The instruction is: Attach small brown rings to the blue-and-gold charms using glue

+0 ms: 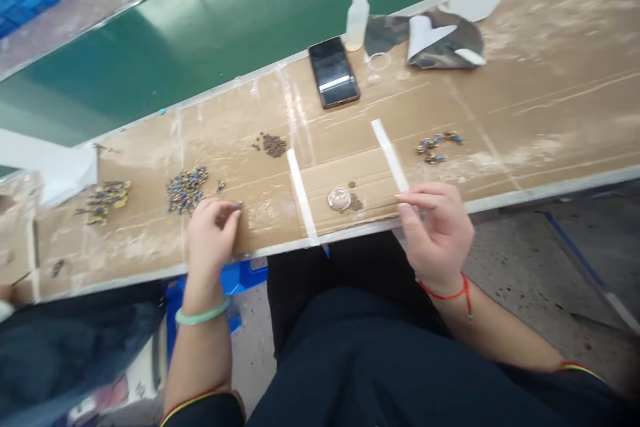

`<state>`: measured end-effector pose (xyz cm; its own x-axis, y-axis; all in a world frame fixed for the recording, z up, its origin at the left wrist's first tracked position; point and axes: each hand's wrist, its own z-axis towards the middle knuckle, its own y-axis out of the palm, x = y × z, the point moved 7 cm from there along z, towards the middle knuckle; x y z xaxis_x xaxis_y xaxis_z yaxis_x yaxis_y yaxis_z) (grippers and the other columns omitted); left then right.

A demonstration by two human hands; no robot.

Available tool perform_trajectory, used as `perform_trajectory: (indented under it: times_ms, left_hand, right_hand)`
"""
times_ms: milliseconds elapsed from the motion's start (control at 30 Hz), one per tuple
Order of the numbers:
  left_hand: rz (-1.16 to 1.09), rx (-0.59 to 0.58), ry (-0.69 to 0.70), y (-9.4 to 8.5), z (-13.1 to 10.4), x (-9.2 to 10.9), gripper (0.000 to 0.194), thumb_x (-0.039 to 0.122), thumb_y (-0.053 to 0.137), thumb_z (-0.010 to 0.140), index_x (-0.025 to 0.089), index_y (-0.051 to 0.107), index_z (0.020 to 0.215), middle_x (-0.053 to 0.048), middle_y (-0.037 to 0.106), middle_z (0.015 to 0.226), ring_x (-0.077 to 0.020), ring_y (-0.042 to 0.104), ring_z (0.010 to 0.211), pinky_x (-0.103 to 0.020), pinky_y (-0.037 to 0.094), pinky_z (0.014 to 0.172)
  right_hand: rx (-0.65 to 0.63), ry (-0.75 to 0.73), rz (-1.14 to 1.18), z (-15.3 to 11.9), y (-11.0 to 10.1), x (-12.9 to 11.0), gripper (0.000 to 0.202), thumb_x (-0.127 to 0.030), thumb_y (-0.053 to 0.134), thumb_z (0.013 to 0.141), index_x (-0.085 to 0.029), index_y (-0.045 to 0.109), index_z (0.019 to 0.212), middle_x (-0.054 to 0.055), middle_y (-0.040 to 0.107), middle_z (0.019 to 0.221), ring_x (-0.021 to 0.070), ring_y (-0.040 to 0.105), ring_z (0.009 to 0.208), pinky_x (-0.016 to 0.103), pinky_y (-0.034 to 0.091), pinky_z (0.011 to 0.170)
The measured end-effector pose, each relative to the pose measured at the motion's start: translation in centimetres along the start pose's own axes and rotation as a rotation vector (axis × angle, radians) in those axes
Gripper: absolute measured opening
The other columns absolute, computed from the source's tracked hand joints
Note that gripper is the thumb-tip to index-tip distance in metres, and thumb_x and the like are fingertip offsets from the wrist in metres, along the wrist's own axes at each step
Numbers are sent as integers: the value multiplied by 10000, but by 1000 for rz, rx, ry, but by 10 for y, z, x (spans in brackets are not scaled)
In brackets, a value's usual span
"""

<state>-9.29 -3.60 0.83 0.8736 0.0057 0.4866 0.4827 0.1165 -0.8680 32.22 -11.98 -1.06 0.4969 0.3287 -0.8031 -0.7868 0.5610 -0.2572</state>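
Observation:
My left hand (213,230), with a green bangle on its wrist, is closed in a pinch over the cardboard-covered bench. A small dark blue-tipped part (239,205) shows at its fingertips. Just behind this hand lies a pile of small brass-and-blue metal parts (187,188), and one loose part (221,185) sits beside it. My right hand (439,233), wearing a red string bracelet, pinches thumb against index finger near a white tape strip (391,157); whatever is between them is too small to make out. Between the hands is a small round clear dish (339,199) with brown bits (355,202) beside it.
Farther back are brown pellets (274,145), a phone (334,72), a dropper bottle (357,10) and a silver foil bag (445,40). Several brass-and-blue parts (435,147) lie to the right. Yellowish metal parts (107,201) are at left, near another person's dark clothing (75,353).

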Motion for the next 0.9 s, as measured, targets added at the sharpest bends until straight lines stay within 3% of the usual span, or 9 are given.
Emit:
perform_trajectory:
  times_ms: [167,233,300,367,433,500,567,633,900]
  left_hand:
    - [5,37,-37,-1,-6,22,43,218,705,877,207,738,902,-49,719,941,-220,643,816,-382,561,848]
    - [-88,55,-88,-5,-11,27,5,210,717,879,214,718,878,-37,725,905,-221,663,823,-380,558,854]
    - [-284,16,-130,-3,-21,36,30,226,747,896,217,723,912,-38,744,909,-226,696,858,-375,563,861]
    - [-540,-134,-146,11,-35,53,99,274,813,903,213,745,941,-51,768,935,-223,712,875,-353,571,830]
    - [-812,-379,-142,33,-52,80,202,354,896,885,201,775,938,-60,772,925,-194,687,803,-317,556,742]
    - [-1062,-605,-162,54,-69,108,326,455,953,857,178,790,910,-54,750,854,-138,604,670,-279,499,634]
    - [-1248,-724,-217,68,-78,130,425,525,991,815,157,787,880,-34,715,775,-92,520,585,-248,434,567]
    - [-1331,-734,-280,76,-78,141,469,533,1026,768,147,775,856,-7,680,711,-71,482,556,-229,395,544]
    - [-1385,-801,-390,90,-74,161,552,532,1085,655,148,716,800,25,659,664,-49,476,519,-224,377,533]
  right_hand:
    - [16,-70,31,11,9,-27,64,-265,754,1008,-286,810,984,46,770,947,262,730,900,463,582,836]
    - [5,-129,96,17,13,-47,99,-230,741,1023,-300,811,1018,39,759,922,247,722,846,430,577,769]
    - [-93,-206,182,22,24,-69,172,-193,711,1045,-320,813,1102,29,754,887,224,703,783,390,559,690]
    - [-281,-257,270,21,41,-87,233,-185,689,1068,-328,797,1216,15,756,860,202,679,731,354,537,626]
    - [-467,-246,359,14,59,-94,245,-215,703,1081,-313,772,1294,7,768,866,183,668,719,324,537,610]
    - [-555,-177,451,4,70,-91,213,-247,733,1080,-290,774,1284,7,782,897,166,677,743,302,563,649]
    - [-533,-87,532,-4,73,-82,163,-272,754,1075,-276,799,1232,16,792,927,159,698,792,295,590,710]
    - [-466,-9,586,-10,71,-73,158,-311,767,1074,-283,827,1217,26,795,942,168,717,834,305,606,750]
    - [-318,107,670,-11,63,-66,168,-373,806,1052,-338,873,1202,22,761,920,170,707,822,303,594,712]
